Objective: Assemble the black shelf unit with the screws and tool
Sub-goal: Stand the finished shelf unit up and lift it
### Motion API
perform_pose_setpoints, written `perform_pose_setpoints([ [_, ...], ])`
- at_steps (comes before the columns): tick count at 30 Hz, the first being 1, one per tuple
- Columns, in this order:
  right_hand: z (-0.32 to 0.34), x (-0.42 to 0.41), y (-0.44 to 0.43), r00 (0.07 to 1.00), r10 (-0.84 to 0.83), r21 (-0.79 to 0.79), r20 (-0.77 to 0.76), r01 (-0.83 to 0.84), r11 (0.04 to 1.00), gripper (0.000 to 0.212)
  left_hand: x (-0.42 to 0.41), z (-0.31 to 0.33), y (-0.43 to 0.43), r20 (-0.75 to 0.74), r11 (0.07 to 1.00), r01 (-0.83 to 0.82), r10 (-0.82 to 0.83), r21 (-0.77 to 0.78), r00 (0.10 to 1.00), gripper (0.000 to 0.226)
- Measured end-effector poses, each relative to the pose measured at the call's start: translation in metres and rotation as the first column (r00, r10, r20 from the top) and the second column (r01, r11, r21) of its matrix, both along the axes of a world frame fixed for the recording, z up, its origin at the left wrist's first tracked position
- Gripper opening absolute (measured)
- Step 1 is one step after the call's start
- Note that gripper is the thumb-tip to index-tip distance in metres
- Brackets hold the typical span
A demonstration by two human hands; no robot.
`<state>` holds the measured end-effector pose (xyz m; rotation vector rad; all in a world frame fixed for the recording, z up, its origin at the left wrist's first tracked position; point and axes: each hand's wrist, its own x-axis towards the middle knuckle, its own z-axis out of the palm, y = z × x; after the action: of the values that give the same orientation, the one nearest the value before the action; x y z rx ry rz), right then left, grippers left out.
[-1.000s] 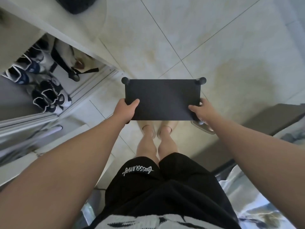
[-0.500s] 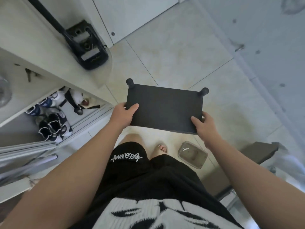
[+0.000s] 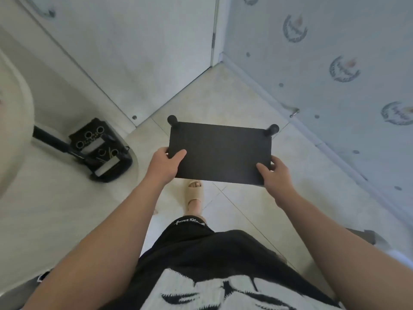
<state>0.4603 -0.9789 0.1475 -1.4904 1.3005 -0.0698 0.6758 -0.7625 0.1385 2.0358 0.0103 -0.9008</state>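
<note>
Head-camera view looking down at a person who stands on a pale tiled floor [image 3: 234, 101] and holds a black shelf unit [image 3: 220, 153] out in front of the waist, clear of the floor. Only its flat matte top panel shows, nearly level, with its long side across the view. Whatever lies beneath the panel is hidden, apart from 2 round black leg ends that poke out at the far corners, 1 on the left [image 3: 172, 120] and 1 on the right [image 3: 273, 129].

The left hand [image 3: 165, 163] grips the panel's left short edge, thumb lying on top, fingers out of sight underneath. The right hand [image 3: 276, 173] grips the near right corner, thumb on top, fingers curling round the right edge. Both bare forearms run in from the bottom corners and are cut off by the frame.

Just below the panel's near edge, 1 foot in a beige slide sandal [image 3: 194, 193] shows on the tiles; the other foot is hidden. Black shorts [image 3: 196, 247], with small white lettering too blurred to read, and a black-and-white top [image 3: 223, 291] fill the bottom of the view.

To the left, on a pale ledge with a rounded end [image 3: 55, 198], sits a black device [image 3: 100, 151] with several round dials or sockets and a dark strap or handle running off to the left; what it is cannot be told. Beyond the shelf unit a white door [image 3: 134, 52] meets the floor. To the right stands a pale blue wall [image 3: 324, 97] printed with blurred, wreath-like emblems. A grey object [image 3: 366, 236] is cut off behind the right forearm.
</note>
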Motion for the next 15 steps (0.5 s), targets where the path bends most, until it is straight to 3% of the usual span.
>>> perform_pose_setpoints([
  [7,0.013,0.092,-0.074,0.993,-0.116,-0.009,0.022,0.116,0.993,0.041,0.118,0.019,-0.1,0.012,0.993,0.112,-0.111,-0.025,0.994,0.038],
  [12,0.006,0.125,-0.144,0.981,-0.191,0.0,0.032,0.191,0.982,0.041,0.166,0.022,-0.189,0.02,0.98,0.199,-0.199,-0.007,0.98,0.047],
  [15,-0.004,0.143,-0.191,0.974,-0.226,0.013,0.029,0.226,0.974,0.042,0.192,0.018,-0.247,0.018,0.969,0.248,-0.248,0.003,0.969,0.039],
])
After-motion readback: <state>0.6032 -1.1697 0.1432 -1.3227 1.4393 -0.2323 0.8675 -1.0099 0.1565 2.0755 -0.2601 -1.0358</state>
